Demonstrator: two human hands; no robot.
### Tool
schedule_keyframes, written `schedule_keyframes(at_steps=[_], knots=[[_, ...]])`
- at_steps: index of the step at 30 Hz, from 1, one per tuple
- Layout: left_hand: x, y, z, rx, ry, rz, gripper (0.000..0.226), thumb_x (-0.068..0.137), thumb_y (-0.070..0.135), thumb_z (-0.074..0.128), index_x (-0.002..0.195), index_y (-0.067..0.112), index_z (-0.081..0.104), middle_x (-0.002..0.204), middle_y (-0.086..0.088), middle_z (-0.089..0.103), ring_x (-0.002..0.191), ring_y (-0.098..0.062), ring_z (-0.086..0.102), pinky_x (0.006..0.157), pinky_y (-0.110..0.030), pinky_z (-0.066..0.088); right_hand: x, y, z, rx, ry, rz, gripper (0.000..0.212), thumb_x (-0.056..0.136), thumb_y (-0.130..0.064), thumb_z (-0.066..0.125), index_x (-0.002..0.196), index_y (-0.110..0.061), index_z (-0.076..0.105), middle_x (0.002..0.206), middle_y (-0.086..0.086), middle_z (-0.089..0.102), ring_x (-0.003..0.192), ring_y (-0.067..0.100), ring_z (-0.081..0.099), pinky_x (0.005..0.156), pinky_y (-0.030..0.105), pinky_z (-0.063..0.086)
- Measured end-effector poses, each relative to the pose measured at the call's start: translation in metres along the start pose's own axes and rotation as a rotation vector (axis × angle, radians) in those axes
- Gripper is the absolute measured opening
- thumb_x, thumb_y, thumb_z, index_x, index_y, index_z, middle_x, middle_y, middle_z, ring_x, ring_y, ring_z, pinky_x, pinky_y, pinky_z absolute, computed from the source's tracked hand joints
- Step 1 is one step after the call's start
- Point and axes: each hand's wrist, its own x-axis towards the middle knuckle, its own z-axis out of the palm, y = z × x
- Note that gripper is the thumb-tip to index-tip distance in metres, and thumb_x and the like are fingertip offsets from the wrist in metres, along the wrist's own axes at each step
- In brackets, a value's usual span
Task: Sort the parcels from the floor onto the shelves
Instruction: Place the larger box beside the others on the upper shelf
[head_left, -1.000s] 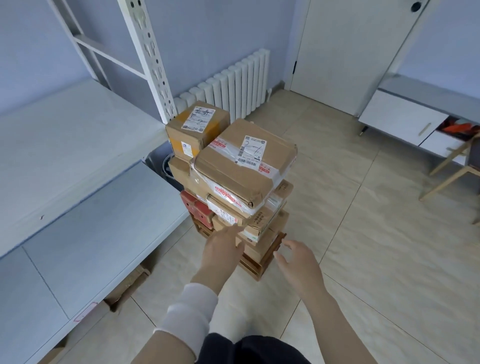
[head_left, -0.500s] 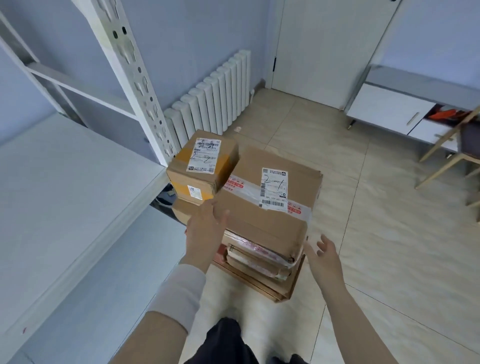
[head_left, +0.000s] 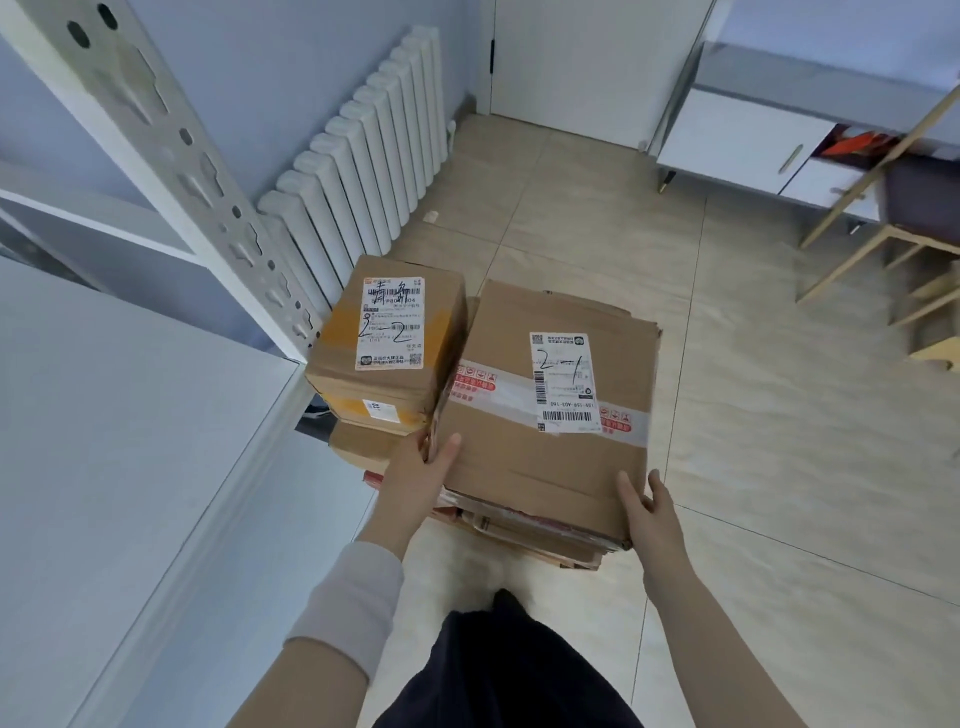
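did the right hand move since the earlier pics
Yes. Judged against the parcel stack, the right hand came up from near the stack's foot to the near right corner of the top 2-1 parcel, where its thumb now lies on top.

The large top parcel (head_left: 545, 457) hides most of the stack (head_left: 524, 525) under it. Fingers of the left hand (head_left: 421, 467) disappear at its left side. Its label (head_left: 563, 382) has print too small to read.
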Motion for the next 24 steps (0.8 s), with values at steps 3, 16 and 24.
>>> schedule_keyframes(at_steps=[3, 16, 24], knots=[[0.004, -0.001, 0.004, -0.003, 0.007, 0.011, 0.043, 0.092, 0.036, 0.053, 0.13, 0.017, 0.047, 0.116, 0.007, 0.055, 0.115, -0.018, 0.054, 0.08, -0.017, 0.047, 0.0, 0.005, 0.005, 0.051, 0.0, -0.011, 0.072, 0.091, -0.037, 0.056, 0.149, -0.027, 0.017, 0.145, 0.003, 0.039, 0.126, 0.021, 0.045, 0.105, 0.038, 0.039], [-0.011, -0.01, 0.023, 0.034, 0.027, 0.068, 0.051, 0.091, 0.038, 0.052, 0.134, 0.014, 0.04, 0.127, 0.0, 0.052, 0.116, -0.015, 0.048, 0.094, -0.027, 0.038, -0.016, 0.02, -0.011, 0.187, 0.05, -0.12, 0.066, 0.094, -0.027, 0.053, 0.149, -0.025, 0.018, 0.15, -0.002, 0.033, 0.133, 0.016, 0.038, 0.108, 0.035, 0.036], [-0.027, 0.002, 0.063, 0.105, -0.132, 0.177, 0.058, 0.091, 0.042, 0.051, 0.141, 0.019, 0.035, 0.134, 0.002, 0.051, 0.123, -0.017, 0.048, 0.104, -0.039, 0.042, -0.043, 0.039, -0.061, 0.26, 0.217, -0.179, 0.066, 0.094, -0.026, 0.053, 0.149, -0.025, 0.018, 0.149, -0.003, 0.034, 0.13, 0.012, 0.04, 0.105, 0.034, 0.039]])
